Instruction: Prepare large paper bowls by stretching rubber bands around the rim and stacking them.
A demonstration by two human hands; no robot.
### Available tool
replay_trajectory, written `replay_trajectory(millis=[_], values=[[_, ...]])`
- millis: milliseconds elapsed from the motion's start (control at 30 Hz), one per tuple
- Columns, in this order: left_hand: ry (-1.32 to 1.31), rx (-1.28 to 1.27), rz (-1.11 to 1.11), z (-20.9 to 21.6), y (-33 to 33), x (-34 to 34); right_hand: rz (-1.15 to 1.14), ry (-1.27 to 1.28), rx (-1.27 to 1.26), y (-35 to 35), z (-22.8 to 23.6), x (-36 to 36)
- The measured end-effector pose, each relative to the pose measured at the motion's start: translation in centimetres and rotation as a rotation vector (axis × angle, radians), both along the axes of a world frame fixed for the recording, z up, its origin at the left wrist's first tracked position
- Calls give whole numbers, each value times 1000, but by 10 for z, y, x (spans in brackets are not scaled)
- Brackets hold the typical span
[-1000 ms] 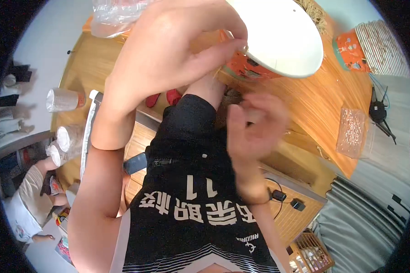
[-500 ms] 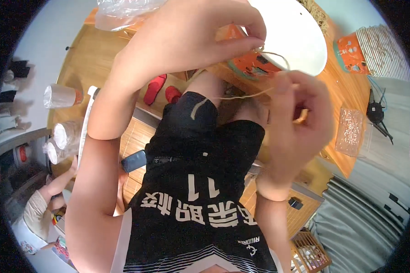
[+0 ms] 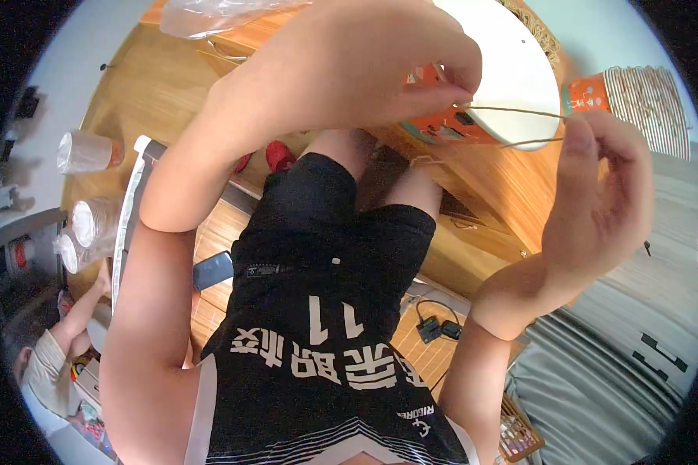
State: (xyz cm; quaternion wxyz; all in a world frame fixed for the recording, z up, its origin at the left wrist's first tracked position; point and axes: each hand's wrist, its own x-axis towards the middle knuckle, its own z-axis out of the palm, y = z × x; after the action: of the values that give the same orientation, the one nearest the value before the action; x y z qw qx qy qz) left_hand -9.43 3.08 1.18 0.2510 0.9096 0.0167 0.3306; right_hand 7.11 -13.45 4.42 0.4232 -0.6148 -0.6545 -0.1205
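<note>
A thin tan string (image 3: 520, 110) is stretched between my two hands. My left hand (image 3: 388, 70) is closed at the near rim of an orange patterned paper bucket (image 3: 450, 130), thumb and finger pinched on the string there. The bucket lies tipped, its white inside showing, with a small dark dot on the far wall. Off to the right, my right hand (image 3: 601, 194) pinches the string between thumb and forefinger, the other fingers curled. A second length of string runs back from this hand toward the bucket; its tail hangs loose.
A stack of similar buckets (image 3: 647, 108) lies on the wooden table (image 3: 512, 194) at right. More strings (image 3: 547, 46) are behind the bucket. Clear plastic (image 3: 202, 19) is at upper left, wrapped tubs (image 3: 93, 221) at left. A phone (image 3: 213, 271) is below; another person (image 3: 54, 364) sits lower left.
My right hand has moved right and outward, pulling the string straighter; its loop has drawn out. My left hand has shifted slightly right, remaining at the bucket rim.
</note>
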Motion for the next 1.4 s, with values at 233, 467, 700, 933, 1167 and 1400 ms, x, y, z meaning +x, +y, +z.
replay_trajectory(millis=[233, 467, 700, 933, 1167, 1400], values=[[67, -138, 6, -4, 0, -1, 165, 463, 56, 13, -25, 17], [45, -32, -20, 2, 3, -2, 393, 617, 64, 23, -28, 29], [50, 131, -40, -3, -2, 1, 310, 653, 4, 34, -37, 19], [93, -83, -86, -3, -3, 2, 273, 766, -44, 33, -31, 21], [38, -166, -55, 5, -11, 0, 277, 686, -25, 44, -38, 20], [73, -230, -53, 8, -11, 4, 284, 717, -25, 42, -36, 20]])
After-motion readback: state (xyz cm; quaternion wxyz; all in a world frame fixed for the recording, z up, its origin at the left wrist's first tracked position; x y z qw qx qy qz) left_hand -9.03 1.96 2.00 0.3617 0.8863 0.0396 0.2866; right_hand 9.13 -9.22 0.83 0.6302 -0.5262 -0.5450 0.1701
